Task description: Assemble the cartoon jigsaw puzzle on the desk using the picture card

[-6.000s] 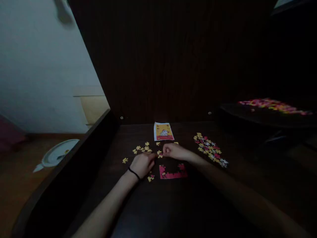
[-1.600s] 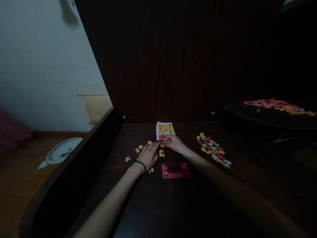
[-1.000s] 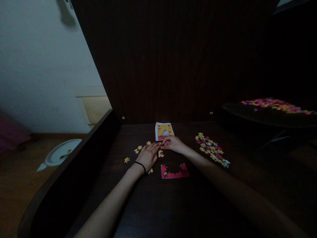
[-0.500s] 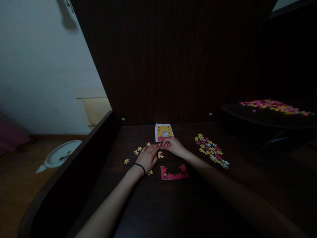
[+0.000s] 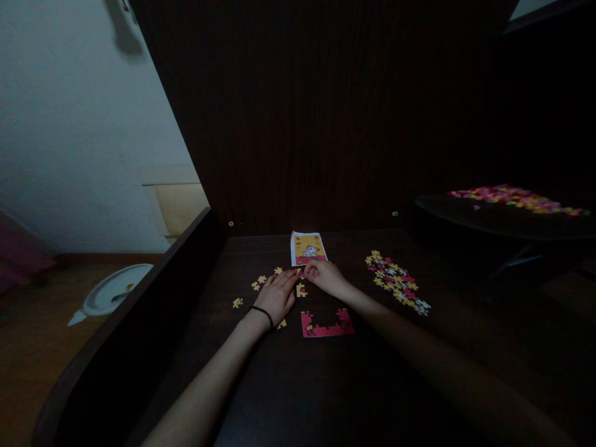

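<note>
We laid left hand [image 5: 278, 295] flat, fingers spread, steadying yellow pieces [image 5: 300, 289] on surface [image 5: 326, 372]. Right hand [image 5: 323, 275] curled, fingertips together pressing piece home, near reference card [image 5: 307, 248] kept far-centre for comparison.

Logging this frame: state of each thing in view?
left hand: flat on table, over yellow pieces
right hand: curled, fingertips on yellow pieces
red puzzle section: partly assembled, gap on top
reference picture: lying flat
mixed piece pile: loose, unsorted
table: dark
</note>
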